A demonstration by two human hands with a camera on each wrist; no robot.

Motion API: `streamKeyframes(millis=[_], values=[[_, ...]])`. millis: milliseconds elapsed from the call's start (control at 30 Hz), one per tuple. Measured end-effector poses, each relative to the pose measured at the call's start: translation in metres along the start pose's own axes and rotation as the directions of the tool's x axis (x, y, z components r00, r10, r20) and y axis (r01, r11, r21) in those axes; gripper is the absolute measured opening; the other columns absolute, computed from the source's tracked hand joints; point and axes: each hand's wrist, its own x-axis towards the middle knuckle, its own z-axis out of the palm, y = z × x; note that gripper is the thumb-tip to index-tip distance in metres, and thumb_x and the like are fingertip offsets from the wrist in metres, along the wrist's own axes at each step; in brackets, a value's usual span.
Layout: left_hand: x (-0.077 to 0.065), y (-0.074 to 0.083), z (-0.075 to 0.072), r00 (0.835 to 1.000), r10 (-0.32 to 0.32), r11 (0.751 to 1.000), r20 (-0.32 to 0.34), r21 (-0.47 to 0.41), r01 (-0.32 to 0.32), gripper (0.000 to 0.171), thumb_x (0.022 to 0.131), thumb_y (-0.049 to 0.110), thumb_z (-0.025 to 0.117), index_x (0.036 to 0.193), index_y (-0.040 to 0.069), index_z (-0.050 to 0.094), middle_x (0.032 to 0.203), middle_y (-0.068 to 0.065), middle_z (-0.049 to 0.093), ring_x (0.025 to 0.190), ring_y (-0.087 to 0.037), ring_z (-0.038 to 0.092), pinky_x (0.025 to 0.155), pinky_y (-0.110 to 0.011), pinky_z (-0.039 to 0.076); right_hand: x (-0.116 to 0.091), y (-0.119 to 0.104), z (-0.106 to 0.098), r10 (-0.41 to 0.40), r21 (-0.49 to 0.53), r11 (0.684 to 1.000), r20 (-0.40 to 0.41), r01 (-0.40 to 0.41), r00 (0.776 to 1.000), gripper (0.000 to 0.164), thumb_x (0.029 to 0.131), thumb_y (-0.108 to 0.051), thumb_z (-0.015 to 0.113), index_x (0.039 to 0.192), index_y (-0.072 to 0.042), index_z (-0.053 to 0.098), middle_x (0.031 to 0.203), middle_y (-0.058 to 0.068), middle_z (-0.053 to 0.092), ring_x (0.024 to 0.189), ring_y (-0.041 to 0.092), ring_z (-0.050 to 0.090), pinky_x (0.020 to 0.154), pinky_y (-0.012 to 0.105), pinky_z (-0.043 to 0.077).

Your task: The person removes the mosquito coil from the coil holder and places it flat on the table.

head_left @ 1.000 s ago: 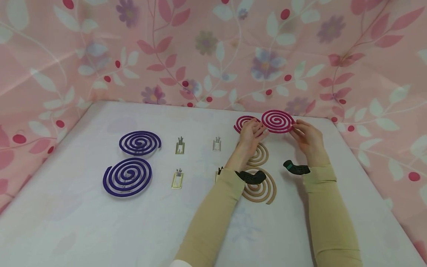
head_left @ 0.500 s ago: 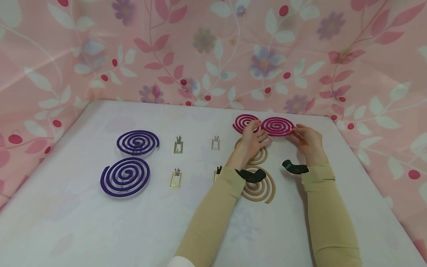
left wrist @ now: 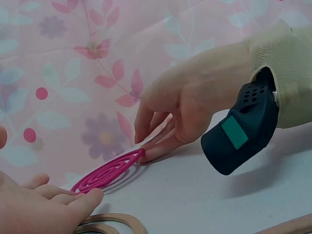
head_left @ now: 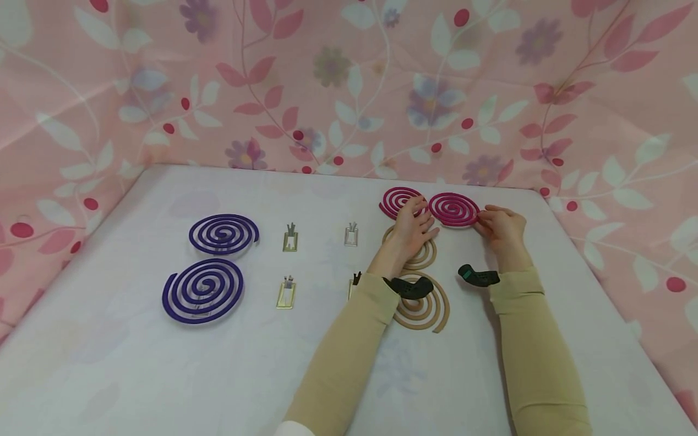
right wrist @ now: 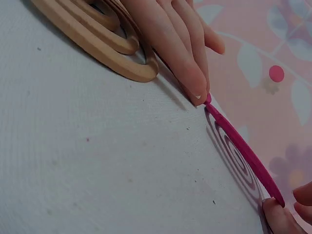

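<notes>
My right hand (head_left: 504, 233) pinches the right edge of a magenta mosquito coil (head_left: 454, 210) at the back right of the table. In the left wrist view that coil (left wrist: 109, 173) slants, its right edge higher, between thumb and fingers. Beside its left edge lies my left hand (head_left: 409, 233), fingers extended, fingertips right at the rim in the right wrist view. A second magenta coil (head_left: 391, 204) lies to the left, partly hidden by the left hand. Under the left hand and wrist lie two tan coils (head_left: 432, 257), partly covered.
Two purple coils (head_left: 206, 284) sit at the left, slightly raised on stands. Several small metal coil stands (head_left: 291, 241) stand mid-table, one partly hidden by my left sleeve (head_left: 343, 345). A pink floral cloth (head_left: 327, 91) hangs behind the white table (head_left: 218, 375).
My right hand has lowered the right magenta coil toward the table. The left hand's fingers have spread slightly beside it. The view has shifted a little.
</notes>
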Motion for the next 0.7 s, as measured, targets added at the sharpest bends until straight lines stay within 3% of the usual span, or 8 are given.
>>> streamKeyframes(millis=[133,200,433,700], values=[[0.000,0.000,0.000,1.000,-0.002,1.000,-0.007,-0.002,0.002,0.066,0.099,0.035,0.047,0.154,0.002,0.029,0.162,-0.023,0.024,0.151,-0.036,0.024,0.121,-0.050,0.029,-0.001,0.002,0.003,-0.048,-0.020,0.999,-0.012,0.048,0.999,0.028,0.090,0.013,0.056,0.115,0.001,0.058,0.083,0.006,0.065,0.071,0.011,0.069,0.075,0.027,0.061],[0.001,0.000,0.000,1.000,0.000,1.000,-0.012,-0.002,0.000,0.065,0.100,0.034,0.046,0.154,0.002,0.030,0.162,-0.023,0.024,0.150,-0.036,0.024,0.121,-0.050,0.029,0.001,0.003,0.005,-0.072,-0.025,0.997,-0.024,0.071,0.997,0.025,0.089,0.014,0.057,0.111,0.002,0.058,0.077,0.006,0.064,0.068,0.011,0.069,0.070,0.024,0.061],[0.003,-0.001,0.000,1.000,0.004,1.000,-0.020,-0.010,-0.004,0.064,0.100,0.034,0.045,0.153,0.000,0.031,0.162,-0.023,0.025,0.150,-0.036,0.025,0.121,-0.052,0.028,0.005,0.006,0.010,-0.133,-0.111,0.986,-0.084,0.123,0.988,0.040,0.087,0.010,0.061,0.126,0.004,0.052,0.109,0.006,0.055,0.067,0.008,0.065,0.070,0.019,0.059],[0.002,-0.001,0.000,1.000,0.000,1.000,-0.021,0.005,0.000,0.063,0.102,0.033,0.043,0.155,0.002,0.030,0.162,-0.021,0.025,0.150,-0.034,0.026,0.121,-0.052,0.028,0.003,0.006,0.011,-0.125,-0.139,0.984,-0.080,0.113,0.989,0.025,0.090,0.006,0.061,0.112,-0.004,0.058,0.111,0.007,0.054,0.071,0.010,0.062,0.079,0.019,0.058]])
